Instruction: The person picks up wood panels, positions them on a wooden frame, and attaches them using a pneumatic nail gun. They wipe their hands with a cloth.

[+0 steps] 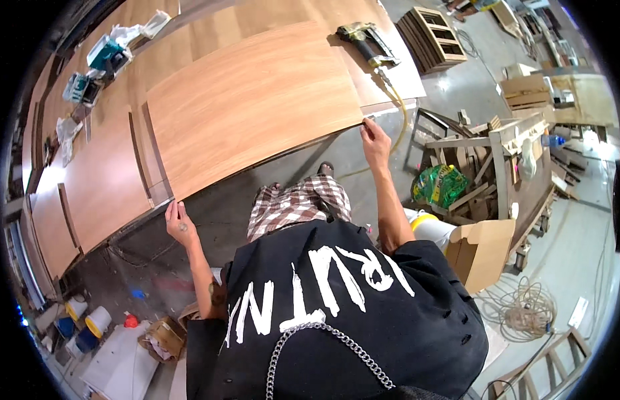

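A large thin sheet of light wood veneer [256, 100] lies over the workbench [90, 173], its near edge overhanging toward me. My left hand [178, 223] pinches the sheet's near left corner. My right hand [374, 141] grips the near right corner. Both arms reach forward from my black shirt. Darker wood panels lie under and beside the sheet.
A nail gun [364, 41] with a yellow hose lies at the bench's far right. Teal power tools [104, 57] and rags sit far left. A cardboard box [480, 250], a green bag [440, 185], wooden frames and coiled cord crowd the floor at right. Cans and buckets [90, 323] stand lower left.
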Demonstrator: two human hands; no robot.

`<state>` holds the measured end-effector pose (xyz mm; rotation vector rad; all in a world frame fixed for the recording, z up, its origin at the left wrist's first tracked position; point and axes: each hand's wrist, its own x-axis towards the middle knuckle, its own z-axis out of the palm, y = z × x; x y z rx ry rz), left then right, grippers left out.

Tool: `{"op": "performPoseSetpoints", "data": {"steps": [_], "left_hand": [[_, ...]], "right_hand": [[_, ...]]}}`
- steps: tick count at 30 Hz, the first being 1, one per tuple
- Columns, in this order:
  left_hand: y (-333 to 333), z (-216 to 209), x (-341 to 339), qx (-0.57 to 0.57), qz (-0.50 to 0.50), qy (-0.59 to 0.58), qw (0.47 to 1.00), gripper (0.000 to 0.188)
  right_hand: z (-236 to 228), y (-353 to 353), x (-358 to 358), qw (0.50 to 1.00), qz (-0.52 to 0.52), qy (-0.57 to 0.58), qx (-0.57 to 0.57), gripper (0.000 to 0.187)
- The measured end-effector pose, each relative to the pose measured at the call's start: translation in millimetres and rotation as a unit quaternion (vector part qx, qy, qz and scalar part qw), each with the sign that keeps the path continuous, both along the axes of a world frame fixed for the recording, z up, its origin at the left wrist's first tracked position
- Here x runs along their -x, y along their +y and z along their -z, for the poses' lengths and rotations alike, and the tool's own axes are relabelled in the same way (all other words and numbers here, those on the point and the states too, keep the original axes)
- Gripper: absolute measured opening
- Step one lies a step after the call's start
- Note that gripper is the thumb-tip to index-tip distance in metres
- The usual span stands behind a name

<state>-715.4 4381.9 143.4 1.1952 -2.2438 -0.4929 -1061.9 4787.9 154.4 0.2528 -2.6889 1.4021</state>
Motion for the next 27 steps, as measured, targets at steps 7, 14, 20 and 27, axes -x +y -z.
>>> {"op": "performPoseSetpoints", "data": {"steps": [7,14,20,27], "left_hand": [[-11.2,10.5,-4.3,0.02,0.02,-0.007,1.0,0.022],[-7.4,11.0,-1.6,0.048,0.02,-0.009,0.999,0.02],[-9.7,10.4,-3.0,0.056,0.033,-0.011,0.998,0.018],[-12.9,13.9,-8.2,0.072,0.054,-0.011,0.996,0.015]], "right_hand": [[2.4,-3.3,-0.3,0.999,-0.013,0.027,0.011,0.029],[17.7,-1.8,4.1,1.0,0.004,0.014,0.003,0.029],[22.9,-4.4,4.4,0.999,0.022,0.031,-0.011,0.029],[28.7,-9.3,-2.0,0.994,0.031,0.103,-0.037,0.029]]}}
